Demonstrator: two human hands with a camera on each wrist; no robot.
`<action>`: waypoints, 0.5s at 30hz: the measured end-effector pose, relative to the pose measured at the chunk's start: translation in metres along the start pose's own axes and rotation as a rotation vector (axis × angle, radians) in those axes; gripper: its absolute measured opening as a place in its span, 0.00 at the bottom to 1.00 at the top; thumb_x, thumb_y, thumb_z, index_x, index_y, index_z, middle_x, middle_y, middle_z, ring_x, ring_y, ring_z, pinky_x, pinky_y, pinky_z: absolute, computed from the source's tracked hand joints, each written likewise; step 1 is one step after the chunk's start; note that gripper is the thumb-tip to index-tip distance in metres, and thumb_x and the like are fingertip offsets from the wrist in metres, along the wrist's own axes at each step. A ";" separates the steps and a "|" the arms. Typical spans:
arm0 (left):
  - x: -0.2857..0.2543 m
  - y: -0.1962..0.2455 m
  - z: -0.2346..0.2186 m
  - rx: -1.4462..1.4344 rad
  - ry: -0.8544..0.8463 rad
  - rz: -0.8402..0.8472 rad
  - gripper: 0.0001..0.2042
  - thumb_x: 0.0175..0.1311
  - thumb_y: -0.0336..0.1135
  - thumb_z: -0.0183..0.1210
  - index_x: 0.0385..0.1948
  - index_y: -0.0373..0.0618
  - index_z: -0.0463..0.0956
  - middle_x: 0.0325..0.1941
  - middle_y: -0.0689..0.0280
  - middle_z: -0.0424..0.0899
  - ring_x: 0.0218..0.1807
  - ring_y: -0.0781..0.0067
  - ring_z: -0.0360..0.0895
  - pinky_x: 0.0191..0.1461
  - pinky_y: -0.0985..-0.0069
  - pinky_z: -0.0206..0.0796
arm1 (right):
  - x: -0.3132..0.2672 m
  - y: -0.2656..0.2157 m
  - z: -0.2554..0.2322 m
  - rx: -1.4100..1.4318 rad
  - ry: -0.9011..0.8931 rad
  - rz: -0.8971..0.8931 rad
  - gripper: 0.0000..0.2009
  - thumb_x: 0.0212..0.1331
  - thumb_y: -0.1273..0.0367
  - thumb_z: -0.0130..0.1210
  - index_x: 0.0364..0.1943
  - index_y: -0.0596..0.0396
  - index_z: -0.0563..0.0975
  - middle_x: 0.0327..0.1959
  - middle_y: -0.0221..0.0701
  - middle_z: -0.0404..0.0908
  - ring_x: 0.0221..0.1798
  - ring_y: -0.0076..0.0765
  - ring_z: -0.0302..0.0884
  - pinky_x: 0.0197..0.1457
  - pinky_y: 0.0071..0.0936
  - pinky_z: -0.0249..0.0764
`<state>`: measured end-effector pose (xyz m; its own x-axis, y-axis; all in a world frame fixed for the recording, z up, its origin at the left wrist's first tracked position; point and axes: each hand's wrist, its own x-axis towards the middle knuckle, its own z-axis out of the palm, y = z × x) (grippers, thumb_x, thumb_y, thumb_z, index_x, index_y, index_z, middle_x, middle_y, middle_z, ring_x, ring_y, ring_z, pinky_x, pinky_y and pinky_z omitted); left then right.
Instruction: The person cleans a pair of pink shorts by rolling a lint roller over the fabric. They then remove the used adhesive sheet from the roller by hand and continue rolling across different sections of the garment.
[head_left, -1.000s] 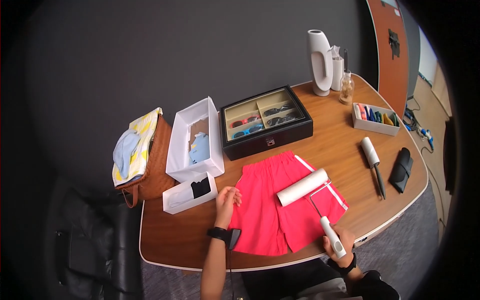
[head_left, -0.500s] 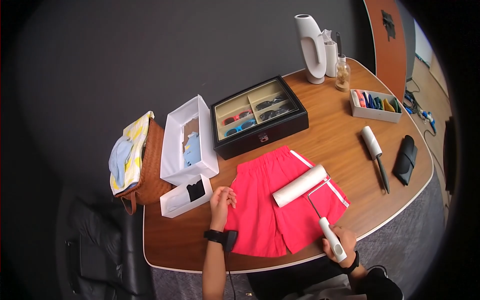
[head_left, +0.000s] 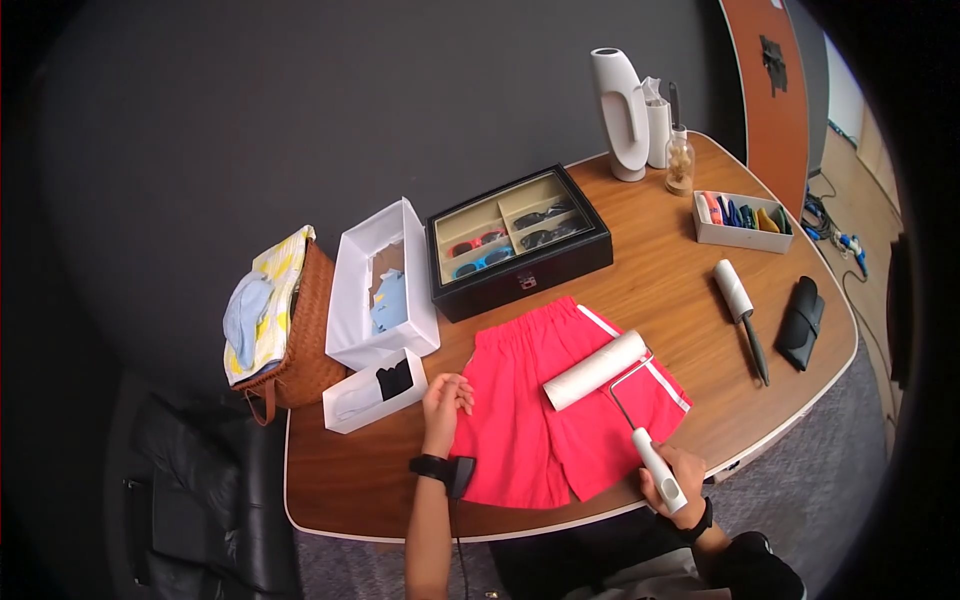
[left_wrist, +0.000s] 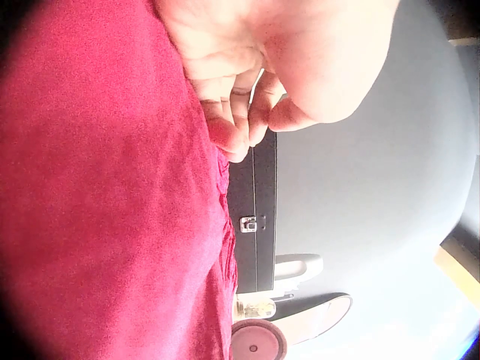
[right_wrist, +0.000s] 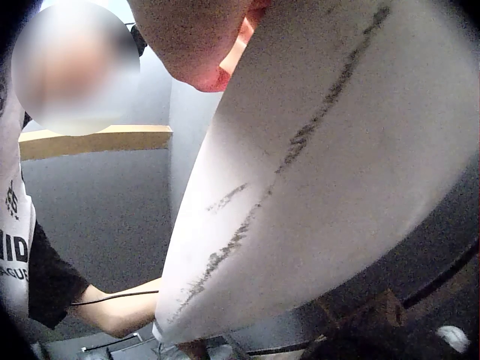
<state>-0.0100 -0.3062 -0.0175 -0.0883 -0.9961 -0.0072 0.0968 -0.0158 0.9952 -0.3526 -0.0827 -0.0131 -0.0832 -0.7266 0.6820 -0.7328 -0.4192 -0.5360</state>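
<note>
Bright pink shorts [head_left: 510, 420] with a white side stripe lie spread on the table, waistband away from the person. My right hand [head_left: 682, 478] grips the white handle of a large lint roller [head_left: 597, 371], whose white roll lies across the upper right of the shorts. At the left edge of the shorts, my left hand [head_left: 446, 402] rests with fingers loosely bent, holding nothing. In the left wrist view, its fingertips [left_wrist: 229, 139] are right at the pink cloth. A scuffed white surface [right_wrist: 300, 217] fills much of the right wrist view, hiding most of that hand.
Behind the shorts stands a black glasses case [head_left: 522, 285] with several sunglasses. Left are two white boxes [head_left: 385, 352] [head_left: 372, 412] and a woven basket [head_left: 312, 330]. A smaller lint roller [head_left: 742, 310], black pouch [head_left: 802, 325] and box of coloured items [head_left: 742, 237] lie right; a white vase [head_left: 622, 120] stands behind.
The head view has shifted slightly. Both hands, the lint roller and the shorts keep nearly the same places relative to one another.
</note>
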 end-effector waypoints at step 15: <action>0.002 -0.002 -0.001 -0.021 -0.025 0.020 0.10 0.78 0.35 0.48 0.39 0.38 0.73 0.32 0.61 0.80 0.27 0.77 0.76 0.27 0.82 0.68 | 0.000 -0.003 -0.001 -0.020 0.010 -0.025 0.18 0.51 0.68 0.68 0.44 0.62 0.78 0.24 0.40 0.78 0.23 0.47 0.78 0.29 0.37 0.72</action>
<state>-0.0091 -0.3087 -0.0194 -0.1111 -0.9937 0.0155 0.1197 0.0021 0.9928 -0.3516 -0.0808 -0.0110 -0.0710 -0.7105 0.7001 -0.7484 -0.4261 -0.5083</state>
